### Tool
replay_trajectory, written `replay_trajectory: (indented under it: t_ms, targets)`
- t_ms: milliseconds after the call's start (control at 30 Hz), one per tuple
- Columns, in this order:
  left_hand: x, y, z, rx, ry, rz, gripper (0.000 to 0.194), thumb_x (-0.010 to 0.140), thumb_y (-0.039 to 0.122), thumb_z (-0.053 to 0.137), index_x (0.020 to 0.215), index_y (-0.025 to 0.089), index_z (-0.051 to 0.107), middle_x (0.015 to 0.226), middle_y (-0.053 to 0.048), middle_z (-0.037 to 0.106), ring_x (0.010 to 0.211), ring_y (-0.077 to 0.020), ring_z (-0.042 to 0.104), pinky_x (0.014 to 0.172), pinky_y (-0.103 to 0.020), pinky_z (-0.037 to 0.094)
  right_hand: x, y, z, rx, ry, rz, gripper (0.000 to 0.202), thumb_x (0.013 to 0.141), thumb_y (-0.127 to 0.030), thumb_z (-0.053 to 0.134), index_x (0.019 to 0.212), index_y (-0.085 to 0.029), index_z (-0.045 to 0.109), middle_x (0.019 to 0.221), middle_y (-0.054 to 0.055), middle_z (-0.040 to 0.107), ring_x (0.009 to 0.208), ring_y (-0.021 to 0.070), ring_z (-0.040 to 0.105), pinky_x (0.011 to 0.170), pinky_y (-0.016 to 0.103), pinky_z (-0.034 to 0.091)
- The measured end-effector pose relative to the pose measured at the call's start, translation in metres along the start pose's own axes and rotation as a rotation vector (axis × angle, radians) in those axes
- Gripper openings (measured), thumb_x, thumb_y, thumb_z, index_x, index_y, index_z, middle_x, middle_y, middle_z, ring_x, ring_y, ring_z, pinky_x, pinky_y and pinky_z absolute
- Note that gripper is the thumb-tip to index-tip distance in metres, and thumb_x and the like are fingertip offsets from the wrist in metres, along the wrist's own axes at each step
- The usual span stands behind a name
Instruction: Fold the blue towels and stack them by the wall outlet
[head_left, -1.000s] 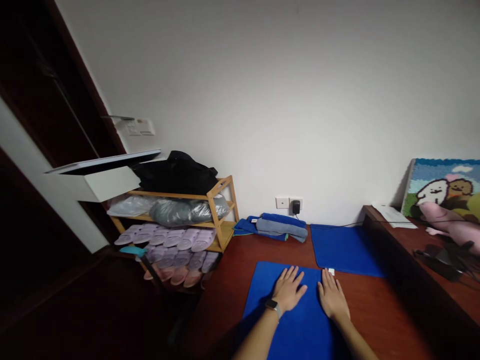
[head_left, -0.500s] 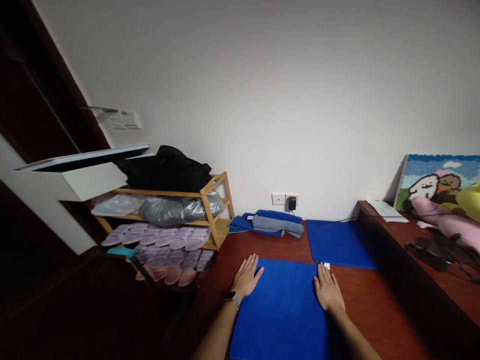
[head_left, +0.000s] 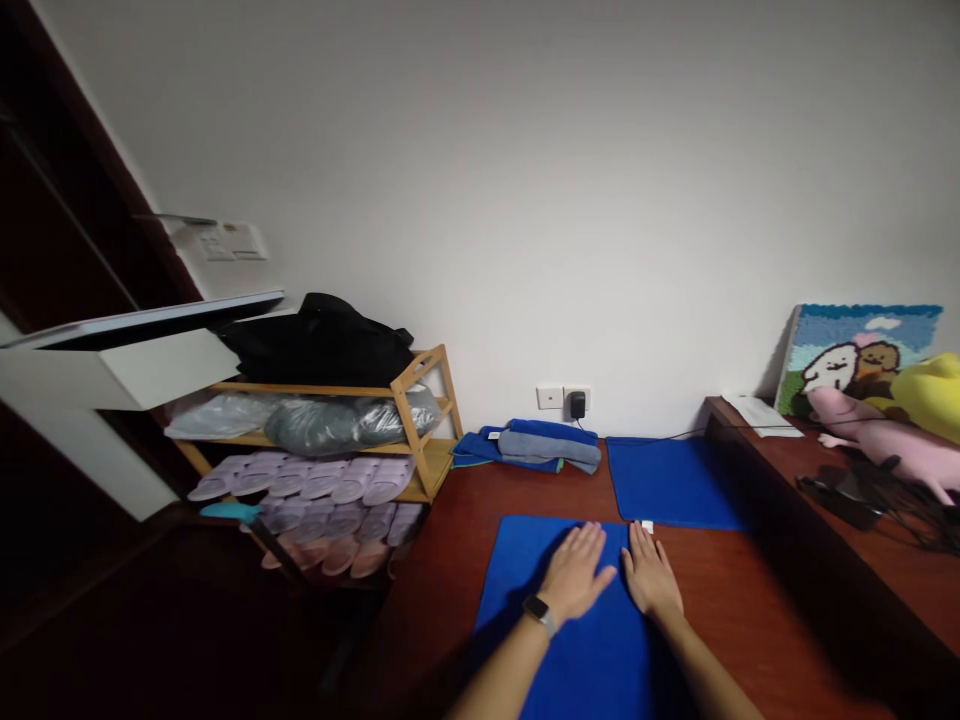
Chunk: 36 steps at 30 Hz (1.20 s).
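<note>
A blue towel [head_left: 517, 570] lies spread flat on the reddish-brown desk [head_left: 427, 560] in front of me. My left hand [head_left: 576, 575], with a watch [head_left: 538, 612] on its wrist, rests flat on the towel's upper part, fingers stretched out. At the towel's right edge my right hand [head_left: 651, 572] lies flat, fingers out, partly over the desk. Neither hand grips anything. A second blue towel [head_left: 667, 482] with a white tag is laid flat beyond my right hand. The nearer towel's bottom part is partly hidden by my forearms.
Rolled blue and grey towels [head_left: 547, 447] lie by the wall below a socket with a black plug [head_left: 577, 404]. At right, a raised ledge [head_left: 817, 455] bears a pink plush toy [head_left: 885, 435] and cables. A wooden rack [head_left: 420, 450] with slippers stands left.
My left hand has moved right, from the towel's left edge to its upper middle. My right hand stays at the right edge. The view has shifted slightly.
</note>
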<state>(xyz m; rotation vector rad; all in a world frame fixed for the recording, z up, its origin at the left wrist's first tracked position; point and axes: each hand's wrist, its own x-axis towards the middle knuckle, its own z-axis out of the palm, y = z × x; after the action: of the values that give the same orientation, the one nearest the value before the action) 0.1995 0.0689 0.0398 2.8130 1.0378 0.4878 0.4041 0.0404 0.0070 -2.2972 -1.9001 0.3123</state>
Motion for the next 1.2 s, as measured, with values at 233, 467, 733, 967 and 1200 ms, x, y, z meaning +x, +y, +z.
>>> replay_trajectory:
  t_ms: [233, 467, 733, 967, 1200]
  targets:
    - [-0.004, 0.011, 0.021, -0.078, -0.099, -0.089, 0.067, 0.106, 0.058, 0.019, 0.164, 0.025, 0.015, 0.168, -0.005, 0.027, 0.156, -0.0230, 0.023, 0.128, -0.046, 0.020, 0.000, 0.000, 0.000, -0.029, 0.011, -0.012, 0.071, 0.101, -0.044, 0.011, 0.162, -0.009, 0.015, 0.171, 0.006, 0.014, 0.158, 0.0184, 0.010, 0.128, 0.039, 0.007]
    - [-0.097, -0.074, -0.018, 0.101, -0.061, -0.462, 0.071, 0.105, 0.061, 0.019, 0.165, 0.023, 0.012, 0.169, -0.006, 0.023, 0.156, -0.0252, 0.021, 0.127, -0.049, 0.022, 0.000, -0.001, -0.002, 0.025, 0.020, 0.006, 0.072, 0.101, -0.048, 0.010, 0.162, -0.010, 0.015, 0.170, 0.005, 0.015, 0.157, 0.0168, 0.011, 0.128, 0.039, 0.005]
    - [-0.124, -0.077, -0.025, 0.092, -0.030, -0.509, 0.075, 0.104, 0.063, 0.018, 0.164, 0.019, 0.020, 0.169, -0.007, 0.022, 0.156, -0.0242, 0.019, 0.127, -0.046, 0.024, -0.009, -0.007, -0.013, 0.016, 0.144, 0.032, 0.065, 0.101, -0.037, 0.016, 0.160, -0.012, 0.028, 0.169, 0.006, 0.023, 0.156, 0.0203, 0.021, 0.127, 0.039, 0.010]
    - [-0.116, -0.076, -0.028, 0.113, -0.055, -0.527, 0.080, 0.102, 0.066, 0.015, 0.162, 0.014, 0.025, 0.169, -0.009, 0.020, 0.157, -0.0247, 0.016, 0.128, -0.045, 0.020, -0.059, -0.020, -0.025, -0.004, 0.190, -0.005, 0.064, 0.102, -0.038, 0.014, 0.161, -0.017, 0.029, 0.169, 0.001, 0.024, 0.156, 0.0200, 0.020, 0.128, 0.040, 0.011]
    - [-0.114, -0.081, -0.029, 0.141, -0.072, -0.528, 0.081, 0.101, 0.068, 0.016, 0.161, 0.015, 0.028, 0.168, -0.011, 0.023, 0.156, -0.0269, 0.019, 0.127, -0.049, 0.022, -0.095, -0.015, -0.006, 0.017, -0.008, 0.054, 0.069, 0.102, -0.046, 0.010, 0.162, -0.013, 0.017, 0.170, 0.002, 0.018, 0.157, 0.0204, 0.012, 0.128, 0.040, 0.011]
